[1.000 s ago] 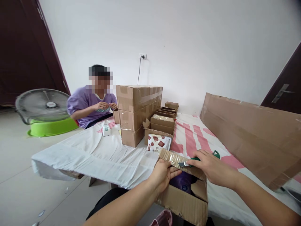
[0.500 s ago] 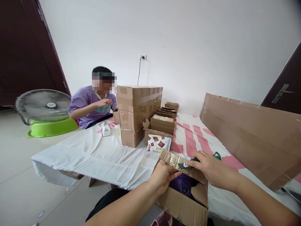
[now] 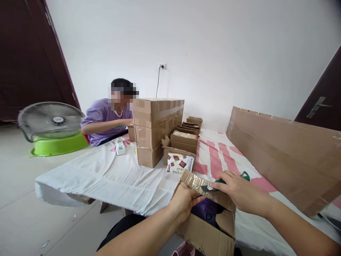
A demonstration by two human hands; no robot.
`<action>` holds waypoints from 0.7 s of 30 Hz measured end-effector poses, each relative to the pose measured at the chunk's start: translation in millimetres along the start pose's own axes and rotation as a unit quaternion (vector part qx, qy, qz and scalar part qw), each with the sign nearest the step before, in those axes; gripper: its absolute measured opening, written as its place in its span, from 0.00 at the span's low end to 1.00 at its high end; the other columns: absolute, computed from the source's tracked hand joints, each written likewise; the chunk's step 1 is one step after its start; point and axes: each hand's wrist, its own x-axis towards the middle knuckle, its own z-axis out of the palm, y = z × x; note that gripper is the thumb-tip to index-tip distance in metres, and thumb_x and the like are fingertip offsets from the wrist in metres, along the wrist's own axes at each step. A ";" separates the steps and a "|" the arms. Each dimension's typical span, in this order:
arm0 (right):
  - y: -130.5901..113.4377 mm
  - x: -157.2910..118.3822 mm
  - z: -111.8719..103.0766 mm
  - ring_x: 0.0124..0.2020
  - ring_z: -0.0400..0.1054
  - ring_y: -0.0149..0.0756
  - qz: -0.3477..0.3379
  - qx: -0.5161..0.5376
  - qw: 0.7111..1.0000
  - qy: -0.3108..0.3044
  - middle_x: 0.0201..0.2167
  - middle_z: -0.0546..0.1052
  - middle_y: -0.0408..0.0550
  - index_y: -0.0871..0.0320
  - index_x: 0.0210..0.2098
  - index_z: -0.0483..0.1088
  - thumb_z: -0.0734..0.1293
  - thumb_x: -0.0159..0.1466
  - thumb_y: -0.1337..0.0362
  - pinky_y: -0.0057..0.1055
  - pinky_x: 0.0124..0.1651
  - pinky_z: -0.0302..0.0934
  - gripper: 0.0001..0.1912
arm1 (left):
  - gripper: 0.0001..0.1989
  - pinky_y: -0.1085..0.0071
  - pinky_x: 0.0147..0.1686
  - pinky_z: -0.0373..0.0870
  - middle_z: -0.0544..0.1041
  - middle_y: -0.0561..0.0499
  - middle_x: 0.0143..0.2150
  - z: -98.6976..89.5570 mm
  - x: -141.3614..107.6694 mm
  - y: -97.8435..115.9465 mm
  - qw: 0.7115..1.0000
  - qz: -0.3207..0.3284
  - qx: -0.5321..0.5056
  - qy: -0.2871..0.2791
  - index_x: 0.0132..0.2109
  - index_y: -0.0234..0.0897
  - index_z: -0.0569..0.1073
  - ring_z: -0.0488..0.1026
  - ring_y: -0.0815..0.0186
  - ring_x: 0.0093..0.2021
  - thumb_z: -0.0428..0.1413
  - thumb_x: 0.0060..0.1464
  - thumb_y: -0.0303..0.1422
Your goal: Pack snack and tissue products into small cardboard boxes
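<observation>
Near the table's front edge an open cardboard box (image 3: 206,233) has a purple object (image 3: 207,211) inside it. My left hand (image 3: 185,202) grips the raised, taped flap (image 3: 193,179) of this box. A green-handled cutter (image 3: 245,175) is held in my right hand (image 3: 237,190), its blade lying against the tape on the flap. The blade tip is close to my left fingers. Just behind the flap, a white packet with red shapes (image 3: 180,163) leans on another open box.
Closed boxes (image 3: 145,113) stand stacked mid-table, beside a row of open boxes (image 3: 183,142). A large cardboard panel (image 3: 285,153) stands at the right. Across the table sits a person (image 3: 105,119); a small white object (image 3: 120,148) lies nearby. A fan (image 3: 57,120) is at the left.
The other person has leaned to the right and lowered a hand toward a box beside the stack. My hands and the cutter have hardly moved.
</observation>
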 end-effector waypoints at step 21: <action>-6.1 0.9 6.2 0.44 0.63 0.43 -0.006 -0.002 1.000 0.003 0.44 0.68 0.53 0.51 0.56 0.65 0.62 0.55 0.80 0.38 0.45 0.60 0.32 | 0.24 0.72 0.32 0.75 0.81 0.47 0.36 -2.2 0.6 0.1 1.000 -0.005 0.014 -0.009 0.44 0.34 0.72 0.78 0.65 0.33 0.56 0.33 0.18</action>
